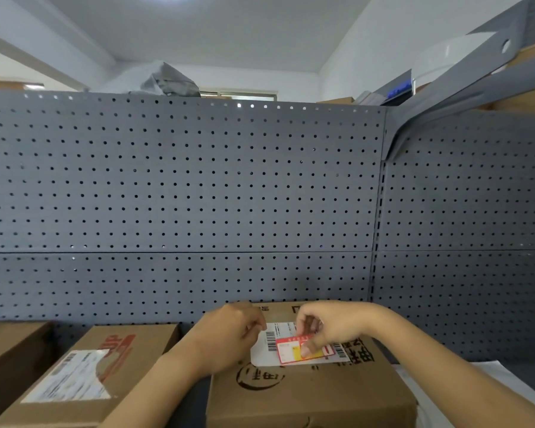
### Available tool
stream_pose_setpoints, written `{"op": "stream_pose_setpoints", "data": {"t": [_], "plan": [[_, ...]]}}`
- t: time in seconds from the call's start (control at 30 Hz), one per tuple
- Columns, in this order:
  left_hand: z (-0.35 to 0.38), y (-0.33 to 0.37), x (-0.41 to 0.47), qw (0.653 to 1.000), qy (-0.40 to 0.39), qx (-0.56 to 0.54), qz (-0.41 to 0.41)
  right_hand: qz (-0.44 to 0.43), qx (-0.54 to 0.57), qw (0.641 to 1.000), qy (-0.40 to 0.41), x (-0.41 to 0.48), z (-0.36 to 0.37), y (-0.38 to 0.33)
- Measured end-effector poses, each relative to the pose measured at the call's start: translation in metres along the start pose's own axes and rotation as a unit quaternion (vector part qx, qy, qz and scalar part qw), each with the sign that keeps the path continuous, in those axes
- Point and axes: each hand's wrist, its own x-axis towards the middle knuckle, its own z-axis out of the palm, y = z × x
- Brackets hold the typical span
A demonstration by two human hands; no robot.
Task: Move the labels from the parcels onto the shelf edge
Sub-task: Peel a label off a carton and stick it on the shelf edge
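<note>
Low in the frame, right hand [325,327] pinches a red label [294,350] on the box [306,393]; left hand [229,338], fingers curled, hides the sheet's [269,350] corner.

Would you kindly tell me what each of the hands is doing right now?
Left hand: fingers curled, resting on the cardboard box; any grip is hidden.
Right hand: pinching the red-and-yellow label.

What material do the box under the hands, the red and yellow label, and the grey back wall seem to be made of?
The box looks like matte brown corrugated cardboard, with printed black marks and creased edges. The red and yellow label seems thin, slightly glossy paper or film; the right hand pinches it. The back wall looks like grey painted sheet metal, evenly punched with holes, though that is uncertain.
</note>
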Motion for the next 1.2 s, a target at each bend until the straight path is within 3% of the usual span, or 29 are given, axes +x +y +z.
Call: {"op": "stream_pose_setpoints", "data": {"t": [0.33, 0.47, 0.8, 1.0, 1.2], "plan": [[-0.002, 0.018, -0.005, 0.997, 0.052, -0.016, 0.062, -0.038, 0.075, 0.972, 0.219, -0.034, 0.024, -0.005], [0.0, 0.031, -0.009, 0.994, 0.075, -0.022, 0.082, -0.039, 0.043, 0.948, 0.313, -0.058, 0.033, -0.012], [-0.009, 0.072, -0.066, 0.993, 0.091, 0.004, 0.077, -0.097, -0.106, 0.889, 0.434, -0.131, 0.07, -0.02], [-0.002, 0.099, -0.114, 0.994, 0.092, 0.0, 0.051, -0.119, -0.049, 0.887, 0.444, -0.171, 0.105, -0.017], [0.038, 0.107, -0.16, 0.999, 0.035, -0.013, -0.014, -0.088, 0.039, 0.938, 0.333, -0.169, 0.167, -0.003]]}}
